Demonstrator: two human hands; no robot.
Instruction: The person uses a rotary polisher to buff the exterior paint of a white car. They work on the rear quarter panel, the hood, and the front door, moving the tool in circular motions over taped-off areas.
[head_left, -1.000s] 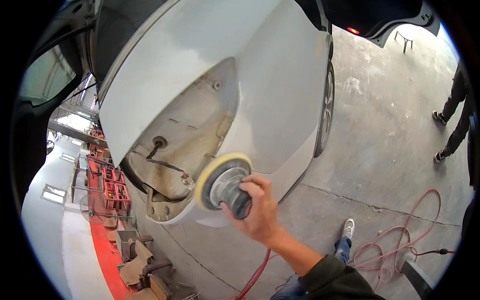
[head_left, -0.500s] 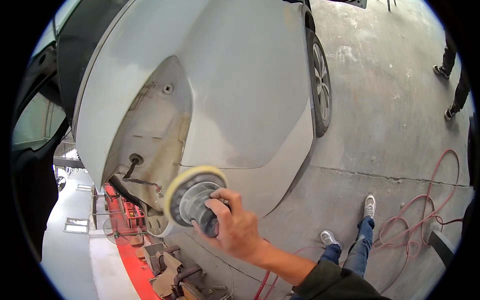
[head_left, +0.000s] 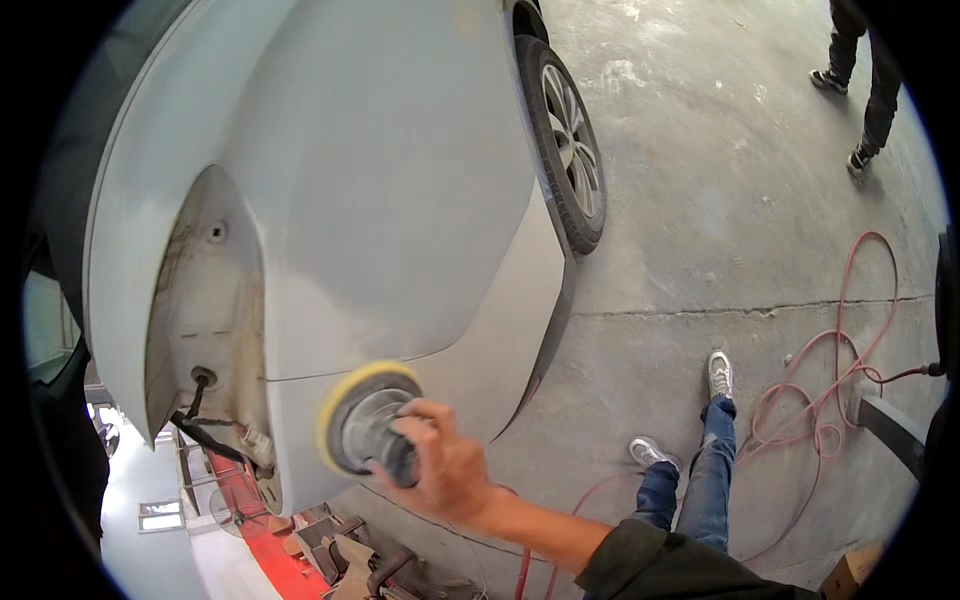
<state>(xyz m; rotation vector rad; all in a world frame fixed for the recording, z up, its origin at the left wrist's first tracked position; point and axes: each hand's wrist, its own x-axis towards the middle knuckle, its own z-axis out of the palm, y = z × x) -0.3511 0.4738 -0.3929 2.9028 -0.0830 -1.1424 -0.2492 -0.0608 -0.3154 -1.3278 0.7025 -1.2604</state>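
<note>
My right hand point(head_left: 450, 465) is wrapped round the dark grey body of a round sander point(head_left: 372, 428) with a yellow-edged pad. The pad faces the lower part of a car's grey-white rear side panel point(head_left: 400, 220), beside a seam line. Whether it touches the panel or hovers just off it, I cannot tell. Left of the sander lies an open lamp recess point(head_left: 205, 300) in the bodywork, with a dark cable point(head_left: 197, 400) hanging out of a hole. Duller grey patches cover much of the panel. My left hand is out of sight.
A car wheel point(head_left: 565, 145) stands at the upper right of the panel. Pink hose point(head_left: 790, 410) lies coiled on the concrete floor point(head_left: 680, 250). My shoes point(head_left: 720, 375) are below. Another person's legs point(head_left: 880, 100) show at far right. Brown scrap pieces point(head_left: 355, 565) lie at the bottom.
The view has shifted, so the car sits further left. The sander, still in my right hand, has moved rightward along the panel, away from the lamp recess.
</note>
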